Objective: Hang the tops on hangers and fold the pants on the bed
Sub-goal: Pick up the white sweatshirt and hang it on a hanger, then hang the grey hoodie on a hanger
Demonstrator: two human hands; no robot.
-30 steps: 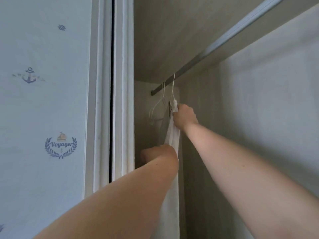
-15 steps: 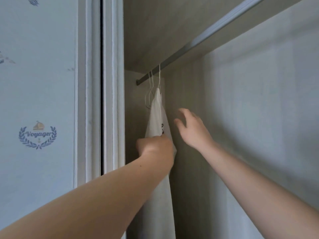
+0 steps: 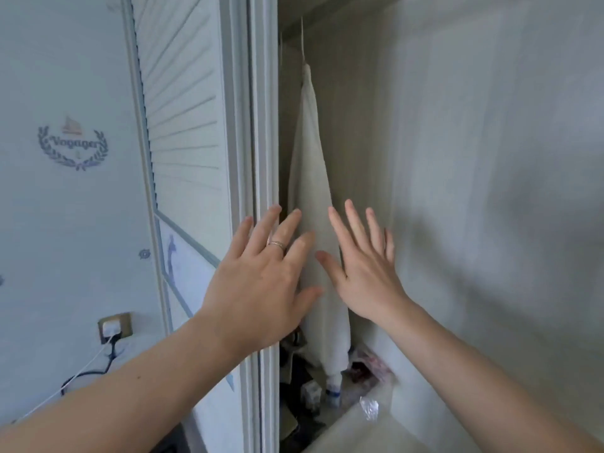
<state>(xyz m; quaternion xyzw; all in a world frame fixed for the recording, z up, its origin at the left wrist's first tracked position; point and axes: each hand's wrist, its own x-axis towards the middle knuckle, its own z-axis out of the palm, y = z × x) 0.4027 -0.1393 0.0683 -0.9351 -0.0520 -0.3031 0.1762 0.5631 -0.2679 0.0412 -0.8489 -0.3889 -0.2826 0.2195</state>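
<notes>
Released, the left grip (image 3: 261, 279) and right grip (image 3: 366, 276) hover with fingers spread, holding nothing, either side of the white top (image 3: 310, 165). It hangs by its hanger (image 3: 302, 40) inside the wardrobe (image 3: 457, 158), so this one seems done; pants are not in view.

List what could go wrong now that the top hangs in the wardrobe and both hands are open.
1. The left hand and right hand are spread close to the top. A brush could swing it, and the hanger hook's seat is out of view.
2. The top hangs tight beside the door frame; a closing door might pinch it.
3. Its hem ends at the floor clutter and may snag.
</notes>
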